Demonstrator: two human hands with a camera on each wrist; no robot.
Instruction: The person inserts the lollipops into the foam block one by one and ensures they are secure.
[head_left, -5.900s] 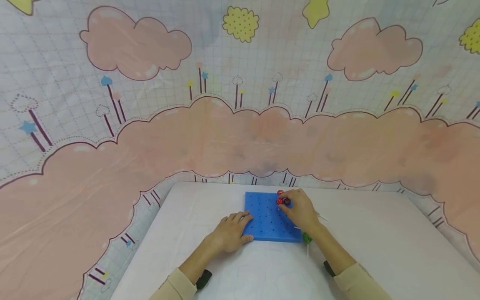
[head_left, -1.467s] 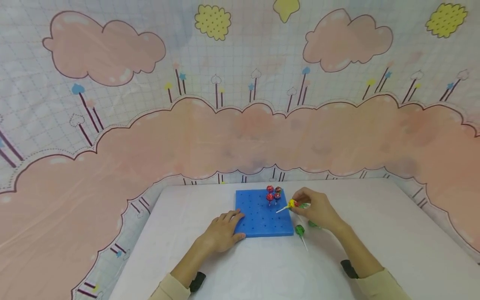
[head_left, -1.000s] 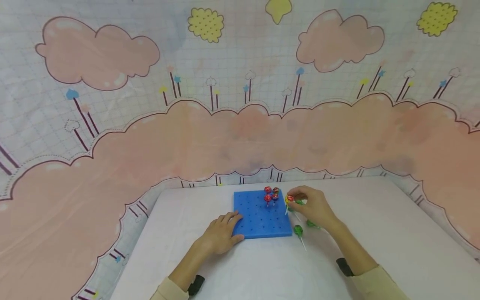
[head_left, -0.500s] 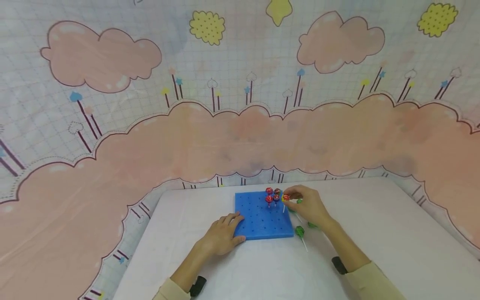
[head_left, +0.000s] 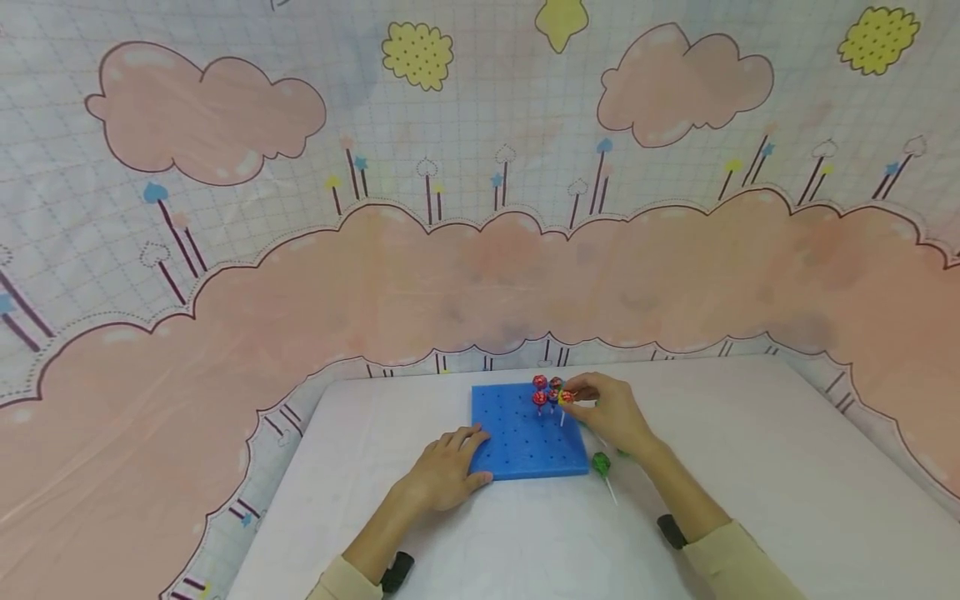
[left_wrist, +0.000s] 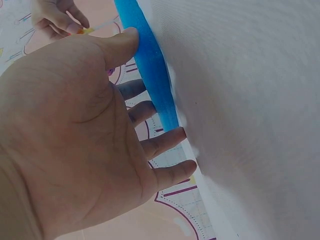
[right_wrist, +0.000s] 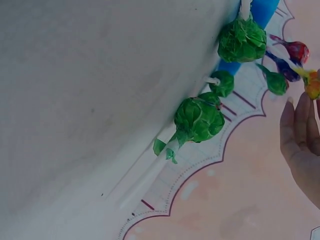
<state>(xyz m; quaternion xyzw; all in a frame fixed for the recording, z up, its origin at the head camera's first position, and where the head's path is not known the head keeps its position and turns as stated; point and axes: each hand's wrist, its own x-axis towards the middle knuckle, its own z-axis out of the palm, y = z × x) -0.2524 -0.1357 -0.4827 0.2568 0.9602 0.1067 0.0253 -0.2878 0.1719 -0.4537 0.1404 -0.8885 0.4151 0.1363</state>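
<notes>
A blue board (head_left: 517, 442) with rows of small holes lies on the white table. My left hand (head_left: 444, 471) rests against its left edge, fingers spread; the left wrist view shows the thumb (left_wrist: 122, 47) touching the blue side. Between thumb and fingertips my right hand (head_left: 611, 412) pinches a yellow and red lollipop (head_left: 567, 398), stick down, over the board's right part. Whether the stick tip touches a hole I cannot tell. Close by, several lollipops stand in the board, including a red one (head_left: 540, 398) and a dark one (head_left: 556, 383).
Right of the board, a green lollipop (head_left: 601, 463) lies on the table, its stick pointing toward me. More green lollipops (right_wrist: 200, 120) show in the right wrist view, partly hidden by my right hand in the head view. A patterned cloth (head_left: 480, 283) hangs behind the table.
Several lollipops now stand at the board's back right, where my right hand was earlier. Since then, it has turned the yellow and red lollipop stick-down and moved it left. My left hand stays put.
</notes>
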